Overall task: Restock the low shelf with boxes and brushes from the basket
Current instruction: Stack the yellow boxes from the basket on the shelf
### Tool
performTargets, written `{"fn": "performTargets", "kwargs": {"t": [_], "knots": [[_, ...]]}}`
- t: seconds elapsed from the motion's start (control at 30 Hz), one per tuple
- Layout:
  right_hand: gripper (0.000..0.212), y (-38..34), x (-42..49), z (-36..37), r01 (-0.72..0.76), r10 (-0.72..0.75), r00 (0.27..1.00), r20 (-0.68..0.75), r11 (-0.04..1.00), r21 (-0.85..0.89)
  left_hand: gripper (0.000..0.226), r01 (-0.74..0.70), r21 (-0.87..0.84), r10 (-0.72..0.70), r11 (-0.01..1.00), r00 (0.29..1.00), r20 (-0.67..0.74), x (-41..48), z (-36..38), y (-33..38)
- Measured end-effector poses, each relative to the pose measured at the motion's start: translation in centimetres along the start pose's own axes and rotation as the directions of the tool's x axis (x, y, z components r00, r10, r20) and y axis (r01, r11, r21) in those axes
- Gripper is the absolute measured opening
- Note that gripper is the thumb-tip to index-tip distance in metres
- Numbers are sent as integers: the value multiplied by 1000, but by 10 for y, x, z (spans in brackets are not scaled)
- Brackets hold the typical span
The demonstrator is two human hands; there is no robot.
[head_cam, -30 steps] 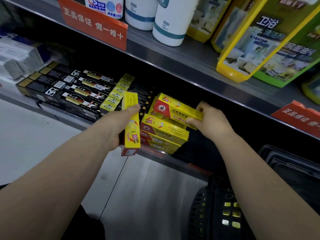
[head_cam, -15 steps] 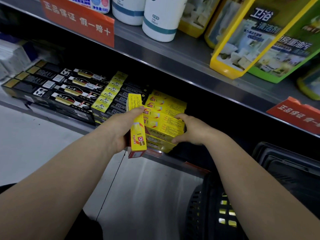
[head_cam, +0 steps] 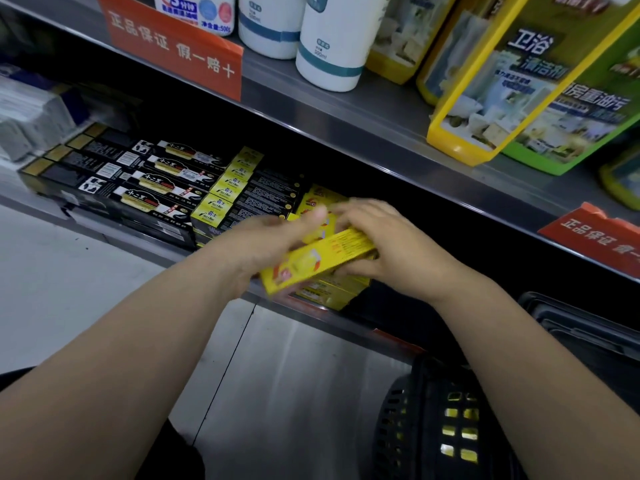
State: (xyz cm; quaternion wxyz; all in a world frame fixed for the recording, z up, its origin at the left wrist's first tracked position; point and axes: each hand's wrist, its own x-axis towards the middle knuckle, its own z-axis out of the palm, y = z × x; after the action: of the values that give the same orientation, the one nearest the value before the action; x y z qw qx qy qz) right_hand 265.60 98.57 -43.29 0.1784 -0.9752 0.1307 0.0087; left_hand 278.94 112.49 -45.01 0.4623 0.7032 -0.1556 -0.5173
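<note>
A long yellow box (head_cam: 317, 259) lies almost flat between both hands, just above the stack of yellow boxes (head_cam: 332, 292) on the low shelf (head_cam: 349, 322). My left hand (head_cam: 266, 244) holds its left end, thumb on top. My right hand (head_cam: 384, 244) grips its right end, fingers curled over the top edge. Both hands are blurred. The black basket (head_cam: 429, 427) stands at the lower right; yellow packs show through its mesh.
Left of the stack lie rows of black boxes (head_cam: 152, 188) and black-and-yellow boxes (head_cam: 235, 192). The upper shelf (head_cam: 381, 116) overhangs with white bottles, yellow and green packs and orange signs. A dark crate (head_cam: 581, 327) sits at the right. Grey floor lies below.
The box my left hand held upright has tipped down flat. My right hand left the stack's side and took hold of the box's right end.
</note>
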Motion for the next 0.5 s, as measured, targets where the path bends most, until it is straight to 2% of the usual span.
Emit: {"fn": "performTargets", "kwargs": {"t": [0.03,0.1,0.13,0.2,0.27,0.33,0.5], "knots": [[48,6,-4,-2,-87,87,996,20,996,13,80,-29,-20,27,999,994,-105,4,-3,1],[43,22,-10,-4,-232,231,973,20,973,24,52,-130,-128,86,983,949,-304,12,-7,0],[42,30,-12,-3,-291,291,957,7,956,37,35,-168,-157,103,973,930,-353,14,-6,-1],[44,43,-9,1,-410,411,912,4,909,80,18,-149,-73,119,986,940,-320,16,0,-7],[46,54,1,7,-487,487,873,11,871,66,33,-94,195,129,976,977,-173,18,10,-19],[46,62,14,15,-501,501,865,25,865,25,49,-75,418,123,905,989,-88,19,17,-25],[48,66,39,43,-495,474,859,195,866,75,61,-55,541,83,839,996,-28,20,21,-27]]}}
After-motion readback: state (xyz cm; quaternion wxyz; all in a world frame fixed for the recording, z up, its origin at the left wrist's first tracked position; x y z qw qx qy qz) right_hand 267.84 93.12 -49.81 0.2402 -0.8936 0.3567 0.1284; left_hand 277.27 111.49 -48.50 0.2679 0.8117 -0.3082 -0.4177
